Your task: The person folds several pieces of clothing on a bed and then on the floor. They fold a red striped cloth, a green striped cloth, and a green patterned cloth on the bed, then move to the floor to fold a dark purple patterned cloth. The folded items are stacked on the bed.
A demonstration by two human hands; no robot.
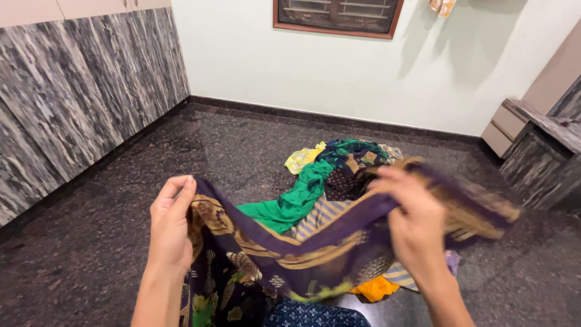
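Observation:
My left hand (170,223) pinches one edge of a dark purple cloth with a gold patterned border (315,251). My right hand (414,225) grips the same cloth farther along, and the fabric sags between the two hands. The cloth's far end trails blurred past my right hand toward the right. Behind and under it, a pile of clothes (339,172) lies on the floor, with a green garment (296,197), a yellow piece (302,157) and a striped piece (324,215).
Dark speckled stone floor (121,200) all round. Grey streaked cabinet doors (78,91) line the left wall. A white wall with a framed window (337,15) is ahead. A low grey cabinet (538,151) stands at the right.

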